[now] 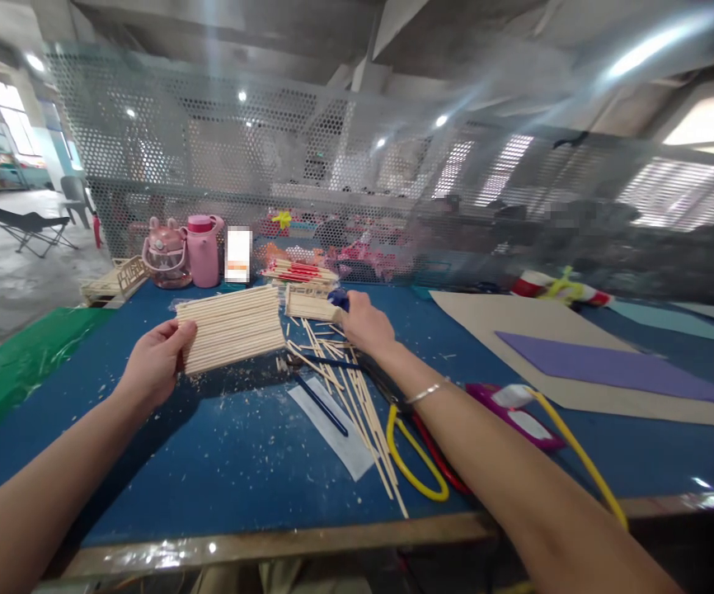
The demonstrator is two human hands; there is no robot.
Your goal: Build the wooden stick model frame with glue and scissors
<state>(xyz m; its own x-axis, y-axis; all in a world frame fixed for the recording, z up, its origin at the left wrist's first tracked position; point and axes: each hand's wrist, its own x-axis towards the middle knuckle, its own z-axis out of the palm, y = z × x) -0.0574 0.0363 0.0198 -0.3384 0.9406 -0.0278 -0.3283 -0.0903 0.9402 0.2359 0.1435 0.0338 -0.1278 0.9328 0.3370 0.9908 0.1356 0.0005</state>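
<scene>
My left hand [156, 361] grips the left edge of a flat panel of glued wooden sticks [233, 327] and holds it tilted above the blue table [209, 445]. My right hand [364, 323] reaches forward, its fingers closed on a smaller stick panel [309, 305] lying on the table, beside a dark blue object [338, 299]. Loose wooden sticks [350, 396] lie scattered under my right forearm, which wears a thin bracelet.
Scissors with yellow and red handles [415, 454], a blue pen on a white strip [326, 408], a yellow cable, beige and purple sheets [610, 363], pink bottles [204, 247], a stick frame [115, 279] and a mesh screen at the back. Wood shavings litter the table.
</scene>
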